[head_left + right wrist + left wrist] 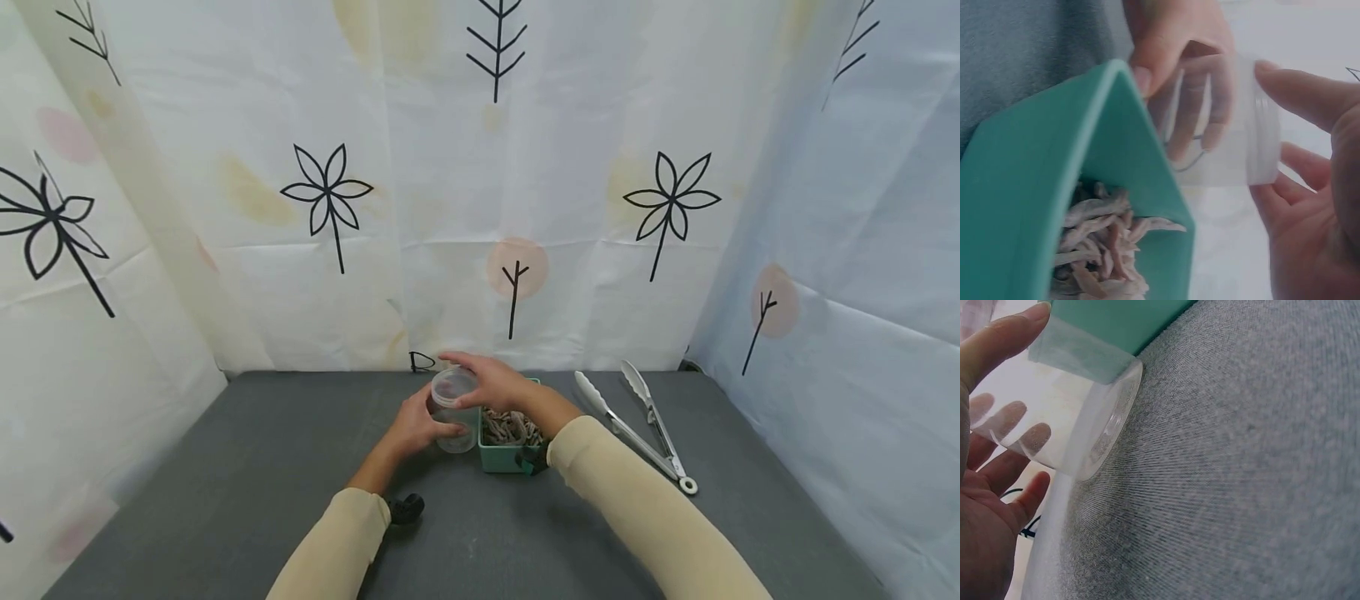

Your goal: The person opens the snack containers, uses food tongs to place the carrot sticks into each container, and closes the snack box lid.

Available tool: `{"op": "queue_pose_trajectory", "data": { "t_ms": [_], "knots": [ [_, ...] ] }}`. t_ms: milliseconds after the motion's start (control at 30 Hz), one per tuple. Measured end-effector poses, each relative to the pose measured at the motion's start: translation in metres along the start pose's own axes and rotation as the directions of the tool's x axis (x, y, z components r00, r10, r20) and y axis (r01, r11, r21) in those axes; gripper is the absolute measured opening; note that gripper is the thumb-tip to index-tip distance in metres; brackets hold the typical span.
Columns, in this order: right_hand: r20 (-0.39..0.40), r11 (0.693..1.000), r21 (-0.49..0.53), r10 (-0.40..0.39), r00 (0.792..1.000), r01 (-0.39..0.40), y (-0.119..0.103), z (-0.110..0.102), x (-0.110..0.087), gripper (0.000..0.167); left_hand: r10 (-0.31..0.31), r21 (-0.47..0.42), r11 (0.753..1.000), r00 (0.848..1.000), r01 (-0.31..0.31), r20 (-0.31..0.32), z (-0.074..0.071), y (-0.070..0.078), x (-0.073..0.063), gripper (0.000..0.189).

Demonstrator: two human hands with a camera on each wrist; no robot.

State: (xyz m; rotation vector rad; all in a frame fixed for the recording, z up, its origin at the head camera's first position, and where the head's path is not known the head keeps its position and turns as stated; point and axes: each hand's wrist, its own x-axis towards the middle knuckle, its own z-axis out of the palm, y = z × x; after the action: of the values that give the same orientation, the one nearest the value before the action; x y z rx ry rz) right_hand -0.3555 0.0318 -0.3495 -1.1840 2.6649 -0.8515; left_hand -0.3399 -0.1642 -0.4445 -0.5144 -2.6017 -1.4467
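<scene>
A clear, see-through jar (459,442) stands upright on the table, left of a green box (498,461). My left hand (415,427) grips its body, with thumb on the near side and fingers round the far side. At the top, my right hand (493,385) holds the translucent screw lid (1264,140) between thumb and fingers. The lid sits on the jar's rim in the right wrist view. No contents show through the jar wall (1079,394). Brownish dried strips (1104,240) lie in the green box, partly hidden by my right wrist in the head view.
Silver tongs (651,433) lie spread on the grey table (300,467), right of the box and my right forearm. Patterned white curtains (420,192) hang behind the table and at both sides. A dark object (692,365) sits at the far right corner.
</scene>
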Motion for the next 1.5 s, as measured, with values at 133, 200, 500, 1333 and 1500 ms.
{"op": "queue_pose_trajectory", "data": {
  "t_ms": [133,200,500,1333,1500],
  "knots": [
    [0.015,0.999,0.036,0.01,1.0,-0.01,-0.001,-0.002,0.0,0.082,0.001,0.008,1.0,1.0,-0.001,0.01,-0.001,-0.001,-0.001,0.079],
    [0.003,0.999,0.018,0.029,1.0,-0.029,-0.001,0.0,0.001,0.078,-0.003,0.018,1.0,1.0,0.003,0.007,-0.001,0.0,-0.001,0.081],
    [-0.237,0.945,-0.24,0.165,0.957,-0.223,-0.01,0.017,0.002,0.072,-0.025,0.041,0.999,1.0,0.025,-0.005,0.0,0.001,-0.002,0.082],
    [-0.066,0.994,-0.093,0.058,0.996,-0.064,-0.01,-0.003,-0.002,0.078,-0.016,0.02,1.0,1.0,0.016,0.002,0.001,0.001,0.0,0.079],
    [-0.031,0.998,-0.057,0.027,0.999,-0.028,-0.007,-0.005,-0.003,0.078,-0.026,0.026,0.999,1.0,0.026,0.001,0.001,0.0,-0.001,0.078]
  ]
}}
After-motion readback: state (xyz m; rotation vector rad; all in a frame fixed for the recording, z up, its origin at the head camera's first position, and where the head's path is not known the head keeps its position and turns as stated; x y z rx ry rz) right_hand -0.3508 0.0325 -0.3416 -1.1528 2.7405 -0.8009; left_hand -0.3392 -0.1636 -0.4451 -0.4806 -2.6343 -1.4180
